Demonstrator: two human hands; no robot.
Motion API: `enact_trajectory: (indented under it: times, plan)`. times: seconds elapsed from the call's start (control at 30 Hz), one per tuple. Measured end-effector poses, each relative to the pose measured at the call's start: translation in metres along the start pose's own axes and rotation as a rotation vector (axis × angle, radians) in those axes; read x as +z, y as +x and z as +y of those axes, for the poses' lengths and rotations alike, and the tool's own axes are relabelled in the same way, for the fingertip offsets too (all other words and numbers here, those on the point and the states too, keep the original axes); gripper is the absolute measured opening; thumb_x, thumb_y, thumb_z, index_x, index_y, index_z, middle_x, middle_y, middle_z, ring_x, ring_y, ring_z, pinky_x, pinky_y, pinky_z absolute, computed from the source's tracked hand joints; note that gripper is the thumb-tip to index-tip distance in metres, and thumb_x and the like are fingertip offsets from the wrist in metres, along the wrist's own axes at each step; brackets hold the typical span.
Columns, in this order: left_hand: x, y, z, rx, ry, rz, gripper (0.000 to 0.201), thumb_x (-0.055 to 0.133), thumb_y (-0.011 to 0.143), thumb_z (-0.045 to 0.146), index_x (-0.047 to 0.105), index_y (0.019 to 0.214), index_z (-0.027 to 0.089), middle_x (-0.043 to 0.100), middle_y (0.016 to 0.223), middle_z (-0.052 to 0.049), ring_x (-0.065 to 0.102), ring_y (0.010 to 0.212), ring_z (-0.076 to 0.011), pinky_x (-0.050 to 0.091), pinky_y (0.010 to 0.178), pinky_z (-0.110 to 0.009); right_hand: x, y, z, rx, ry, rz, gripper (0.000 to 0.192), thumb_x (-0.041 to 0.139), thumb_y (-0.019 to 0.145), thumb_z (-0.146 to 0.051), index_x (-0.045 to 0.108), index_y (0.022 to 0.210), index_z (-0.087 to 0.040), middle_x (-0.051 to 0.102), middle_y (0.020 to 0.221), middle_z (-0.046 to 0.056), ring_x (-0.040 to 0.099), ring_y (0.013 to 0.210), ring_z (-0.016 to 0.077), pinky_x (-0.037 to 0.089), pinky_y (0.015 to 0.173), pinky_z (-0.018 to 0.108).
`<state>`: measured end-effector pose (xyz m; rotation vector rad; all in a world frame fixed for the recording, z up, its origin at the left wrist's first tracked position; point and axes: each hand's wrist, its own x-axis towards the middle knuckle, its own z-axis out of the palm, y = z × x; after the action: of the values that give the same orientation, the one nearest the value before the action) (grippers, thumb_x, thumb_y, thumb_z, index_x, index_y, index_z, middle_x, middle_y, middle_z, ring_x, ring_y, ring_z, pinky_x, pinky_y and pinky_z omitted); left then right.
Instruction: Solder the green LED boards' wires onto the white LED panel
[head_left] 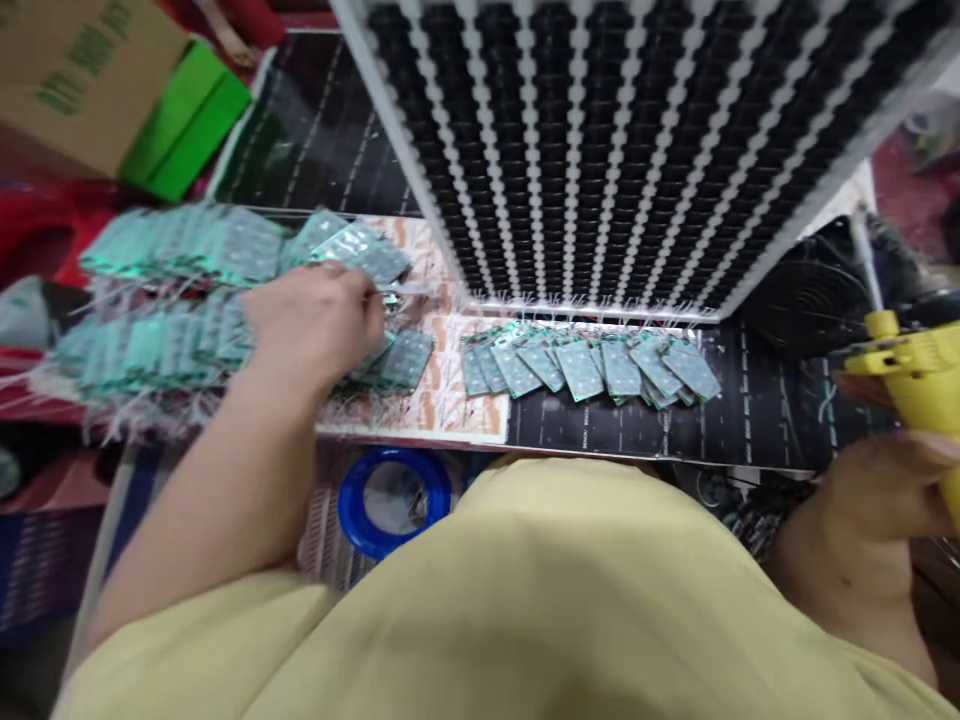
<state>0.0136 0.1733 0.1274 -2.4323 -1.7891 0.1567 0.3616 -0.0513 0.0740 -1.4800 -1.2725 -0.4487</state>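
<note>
Yellow cloth (pixel 525 600) of the person's own garment fills the bottom of the view. Just beyond it, low and left of centre, a blue ring-shaped reel (pixel 394 497) lies below the edge of the surface (pixel 750 420).

At the right edge the right hand (pixel 881 505) is closed around the grip of a yellow tool (pixel 911 370), whose thin metal tip points up and away; the tool is held off to the side, well apart from the boards.

The left hand (pixel 319 320) reaches forward over the left part of the surface, fingers curled down onto a small green circuit board (pixel 401 360) in a loose heap; motion blur hides whether the fingers pinch it or only press on it. More of the same boards lie in stacked rows (pixel 172 300) to the left of that hand, thin wire leads sticking out from their edges.

Right of the hand, a fanned row of boards (pixel 592 365) lies overlapping along the foot of a large panel.

That black-and-white ribbed panel (pixel 637 150) stands tilted up behind the row and fills the upper middle of the view. In the far left corner sit a green box (pixel 187 125) and a cardboard box (pixel 75 70).
</note>
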Motion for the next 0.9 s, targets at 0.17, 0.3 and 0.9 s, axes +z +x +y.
enact_trajectory:
  times: [0.17, 0.3, 0.9]
  plan:
    - [-0.048, -0.03, 0.021, 0.316, -0.112, 0.29, 0.029, 0.042, 0.09, 0.04, 0.071, 0.094, 0.037, 0.069, 0.09, -0.002, 0.06, 0.088, -0.0269, 0.041, 0.072, -0.047, 0.003, 0.002, -0.009, -0.031, -0.042, 0.007, 0.023, 0.065, 0.09, -0.02, 0.07, 0.113, -0.021, 0.071, 0.081, 0.001, 0.063, 0.055, 0.0061, 0.044, 0.048, 0.013]
    - [-0.056, -0.021, 0.077, 0.982, -0.237, 0.666, 0.014, 0.055, 0.088, 0.026, 0.068, 0.093, 0.025, 0.07, 0.085, 0.0, 0.054, 0.067, -0.0102, 0.034, 0.054, -0.025, 0.013, 0.002, -0.009, -0.037, 0.181, -0.287, 0.021, 0.068, 0.088, -0.018, 0.063, 0.108, -0.021, 0.073, 0.093, 0.004, 0.071, 0.084, 0.0169, 0.058, 0.075, 0.023]
    - [-0.009, 0.003, 0.214, 0.934, -1.123, -0.097, 0.03, 0.052, 0.093, 0.033, 0.074, 0.089, 0.013, 0.072, 0.083, -0.007, 0.065, 0.078, -0.0111, 0.049, 0.071, -0.021, 0.0, -0.008, 0.006, -0.031, -0.113, -0.043, 0.031, 0.079, 0.078, -0.031, 0.055, 0.096, -0.022, 0.06, 0.076, -0.003, 0.058, 0.059, 0.0098, 0.051, 0.055, 0.022]
